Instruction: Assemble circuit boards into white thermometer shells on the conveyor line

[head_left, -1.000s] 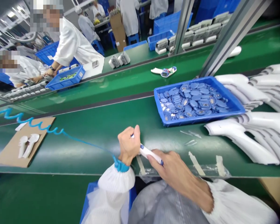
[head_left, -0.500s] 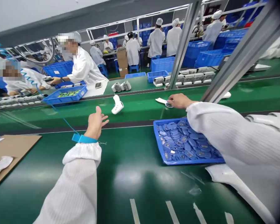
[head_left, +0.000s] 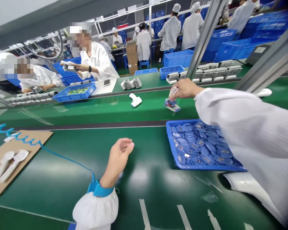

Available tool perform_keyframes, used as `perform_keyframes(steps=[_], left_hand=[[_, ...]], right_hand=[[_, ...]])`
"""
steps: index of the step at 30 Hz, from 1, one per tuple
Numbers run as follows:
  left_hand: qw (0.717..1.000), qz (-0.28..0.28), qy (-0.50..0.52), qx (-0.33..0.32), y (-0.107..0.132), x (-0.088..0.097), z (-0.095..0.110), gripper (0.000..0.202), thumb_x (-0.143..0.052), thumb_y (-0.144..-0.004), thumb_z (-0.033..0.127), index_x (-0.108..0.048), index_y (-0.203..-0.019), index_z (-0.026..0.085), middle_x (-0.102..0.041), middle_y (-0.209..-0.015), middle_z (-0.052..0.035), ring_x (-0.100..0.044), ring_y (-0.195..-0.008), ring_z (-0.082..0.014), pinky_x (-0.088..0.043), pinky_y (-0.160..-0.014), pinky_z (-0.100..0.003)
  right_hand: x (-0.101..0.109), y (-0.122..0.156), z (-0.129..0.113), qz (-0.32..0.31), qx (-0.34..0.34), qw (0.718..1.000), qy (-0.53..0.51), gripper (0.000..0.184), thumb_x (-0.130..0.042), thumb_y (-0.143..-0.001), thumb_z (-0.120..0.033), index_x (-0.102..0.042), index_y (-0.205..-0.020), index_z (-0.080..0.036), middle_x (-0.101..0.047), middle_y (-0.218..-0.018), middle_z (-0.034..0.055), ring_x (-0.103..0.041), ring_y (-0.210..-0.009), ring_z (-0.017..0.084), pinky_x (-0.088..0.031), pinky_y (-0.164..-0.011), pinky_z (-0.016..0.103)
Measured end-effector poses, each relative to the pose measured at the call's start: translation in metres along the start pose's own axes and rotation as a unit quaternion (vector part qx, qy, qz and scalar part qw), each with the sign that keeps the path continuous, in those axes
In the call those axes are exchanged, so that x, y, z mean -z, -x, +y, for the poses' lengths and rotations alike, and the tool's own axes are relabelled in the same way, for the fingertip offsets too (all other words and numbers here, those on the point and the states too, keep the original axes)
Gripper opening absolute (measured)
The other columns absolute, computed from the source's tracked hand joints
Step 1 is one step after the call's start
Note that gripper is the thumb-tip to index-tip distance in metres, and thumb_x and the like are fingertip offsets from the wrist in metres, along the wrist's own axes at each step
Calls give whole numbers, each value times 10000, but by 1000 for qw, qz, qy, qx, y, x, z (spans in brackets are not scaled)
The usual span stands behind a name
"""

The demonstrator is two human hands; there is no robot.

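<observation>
My right hand (head_left: 183, 89) is closed on a partly blurred white handheld housing (head_left: 172, 101) with blue and dark parts at its lower end. It holds this above the green conveyor belt (head_left: 98, 111). My left hand (head_left: 120, 159), in a blue wrist strap (head_left: 100, 188) with a coiled cord, hovers over the green worktable (head_left: 69, 140). Its fingers are loosely curled, a gap shows before the thumb, and nothing is seen in it. On the belt lies a white gun-shaped device (head_left: 135, 100). Below my right forearm stands a blue tray (head_left: 171, 145) of blue oval plastic parts (head_left: 201, 143).
White housing pieces (head_left: 13, 164) lie on a cardboard sheet (head_left: 38, 140) at left. Another white shell (head_left: 244, 183) is partly under my right sleeve. Metal posts (head_left: 206, 38) rise beyond the belt. Co-workers in white (head_left: 98, 60) sit across it by a blue bin (head_left: 74, 92).
My left hand has drawn back from the belt toward me, its fingers curling. My right hand has lifted the housing off the belt. The gun-shaped device has come to rest on the belt.
</observation>
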State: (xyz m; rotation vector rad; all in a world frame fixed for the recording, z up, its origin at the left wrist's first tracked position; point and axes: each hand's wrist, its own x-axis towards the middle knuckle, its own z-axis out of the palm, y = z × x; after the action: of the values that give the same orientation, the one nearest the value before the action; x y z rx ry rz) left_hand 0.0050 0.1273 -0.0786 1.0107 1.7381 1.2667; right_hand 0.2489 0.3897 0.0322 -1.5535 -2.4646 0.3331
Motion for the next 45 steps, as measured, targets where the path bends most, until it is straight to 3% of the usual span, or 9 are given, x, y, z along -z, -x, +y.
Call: perform_keyframes(steps=[3, 7, 10, 15, 20, 24, 32, 37, 45], left_hand=[[994, 17, -31, -104, 12, -12, 24, 544, -769, -794, 480, -600, -1208, 168, -627, -1343, -159, -605, -1248, -276, -462, -1087, -458], [986, -60, 16, -153, 49, -23, 46, 551, -784, -816, 443, -571, -1266, 208, -659, -1302, -110, -631, -1179, -240, -495, -1016, -390], [976, -206, 40, -54, 88, -28, 40, 295, -725, -871, 412, -642, -1031, 178, -720, -856, -47, -650, -744, -178, -503, -675, -300], [962, -246, -89, -80, 138, -41, 9, 131, -752, -868, 260, -668, -955, 210, -695, -858, 15, -590, -759, -145, -439, -713, -279], [937, -298, -150, -101, 155, -53, 3, 108, -702, -920, 265, -636, -1001, 239, -700, -932, 17, -612, -822, -169, -434, -753, -305], [957, -203, -189, -87, 149, -58, 1, 98, -578, -951, 216, -513, -1025, 222, -647, -906, -16, -582, -793, -187, -411, -727, -329], [942, -187, 188, 204, 132, -46, -5, 651, -847, -689, 216, -512, -1243, 157, -710, -1013, -87, -671, -933, -212, -504, -740, -295], [933, -191, 206, 226, 138, -42, -1, 725, -874, -655, 183, -509, -1280, 133, -728, -968, -86, -684, -875, -200, -490, -702, -274], [952, -210, 149, 168, 144, -52, -2, 629, -743, -658, 63, -523, -1238, 165, -658, -1038, -31, -586, -908, -158, -453, -796, -281]], right_hand=[[25, 54, -41, 26, 42, 996, -72, 877, -206, -890, -566, -663, -1179, 124, -687, -864, 7, -679, -849, 126, -397, -711, 262], [7, 160, -75, 51, 62, 967, -242, 454, -811, -746, -492, -759, -1007, -124, -725, -731, -14, -657, -627, 93, -440, -586, 193], [-36, 244, -72, -2, 74, 961, -265, 229, -727, -889, -454, -738, -937, -231, -737, -790, -13, -659, -661, 143, -488, -585, 270], [-93, 327, -59, 46, 53, 959, -274, 209, -573, -1007, -456, -709, -1087, -318, -729, -1150, 1, -659, -1046, 217, -497, -859, 401], [-91, 343, -77, 68, 113, 971, -199, 231, -517, -1045, -318, -666, -877, -264, -699, -915, -16, -571, -779, 179, -355, -747, 382], [-79, 339, -65, 147, 105, 976, -123, 252, -468, -1057, -353, -618, -885, -248, -689, -887, 13, -556, -761, 204, -302, -705, 379], [-134, 342, 16, 199, -9, 968, 153, 414, -340, -1073, -424, -658, -982, -174, -661, -900, 100, -580, -792, 261, -298, -666, 398], [-119, 349, -21, 243, 41, 968, 54, 204, -542, -1026, -325, -687, -1081, -194, -685, -1040, 68, -613, -881, 226, -353, -699, 362], [-129, 338, -89, 82, 36, 981, -171, 227, -602, -1004, -322, -741, -833, -266, -687, -866, 1, -598, -808, 197, -352, -704, 353]])
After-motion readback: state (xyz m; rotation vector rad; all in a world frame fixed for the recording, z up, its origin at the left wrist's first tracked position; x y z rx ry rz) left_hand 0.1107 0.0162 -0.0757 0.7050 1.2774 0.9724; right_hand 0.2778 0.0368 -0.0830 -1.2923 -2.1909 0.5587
